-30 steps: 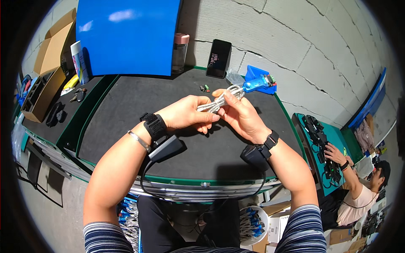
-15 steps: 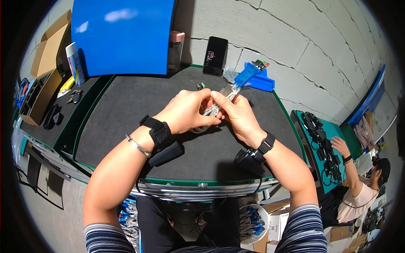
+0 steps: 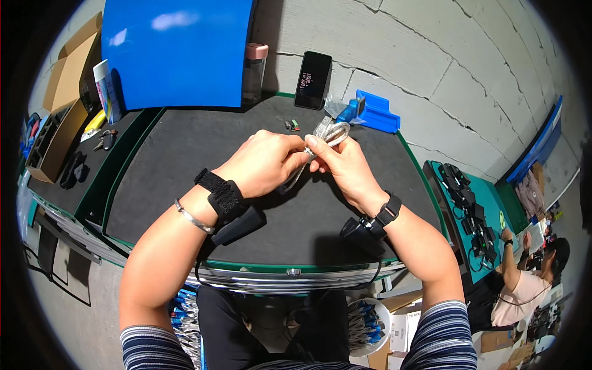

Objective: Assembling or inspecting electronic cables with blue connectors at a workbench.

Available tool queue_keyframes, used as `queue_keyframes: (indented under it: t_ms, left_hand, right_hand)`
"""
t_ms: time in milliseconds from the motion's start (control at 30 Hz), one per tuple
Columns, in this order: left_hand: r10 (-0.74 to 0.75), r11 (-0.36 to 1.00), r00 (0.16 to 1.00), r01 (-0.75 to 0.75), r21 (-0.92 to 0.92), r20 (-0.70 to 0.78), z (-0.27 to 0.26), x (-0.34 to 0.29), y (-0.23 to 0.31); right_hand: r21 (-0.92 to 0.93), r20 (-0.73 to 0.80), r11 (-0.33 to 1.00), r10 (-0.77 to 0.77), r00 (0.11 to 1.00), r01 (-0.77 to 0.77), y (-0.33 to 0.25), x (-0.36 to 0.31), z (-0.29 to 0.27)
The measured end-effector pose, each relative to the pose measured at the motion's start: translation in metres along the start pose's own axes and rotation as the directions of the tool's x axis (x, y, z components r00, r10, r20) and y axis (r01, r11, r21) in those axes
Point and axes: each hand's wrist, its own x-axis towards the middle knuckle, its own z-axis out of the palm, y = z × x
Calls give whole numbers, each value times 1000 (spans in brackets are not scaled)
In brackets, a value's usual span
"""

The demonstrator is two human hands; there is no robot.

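Over the black mat (image 3: 172,179), my two hands hold a bundled cable (image 3: 336,133) with a clear silvery jacket. My right hand (image 3: 348,172) pinches the looped bundle between thumb and fingers. Beside it, my left hand (image 3: 262,163) is closed on the cable at the lower end of the bundle, where a strand hangs down. The cable's blue connector housing (image 3: 350,111) points away from me, beyond the loops, and is slightly blurred. A metal plug (image 3: 322,127) lies against the loops. Behind my left hand, small green-and-black parts (image 3: 291,126) rest on the mat.
At the back stand a phone (image 3: 313,80), a pink-lidded bottle (image 3: 253,73), a blue panel (image 3: 176,55) and a blue plastic bin (image 3: 378,112). Below the table edge, a white bucket (image 3: 385,320) holds more cables. To the right, a person (image 3: 524,287) sits by a teal bench (image 3: 478,213).
The bundle has turned and drawn nearer the mat's middle; its loops now stand above my right hand. The blue connector has moved slightly left and down. The other person's raised hand has lowered.
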Motion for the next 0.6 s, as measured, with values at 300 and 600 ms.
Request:
queue_keyframes:
  t_ms: [300,600]
  left_hand:
    - [203,929,960,-127,349,-191,8,-6,7]
    - [307,943,950,-295,151,-58,-12,-4,-3]
  right_hand:
    - [-129,-40,990,-68,997,62,-4,-3,1]
    - [54,209,999,-8,978,-3,-13,-3,-6]
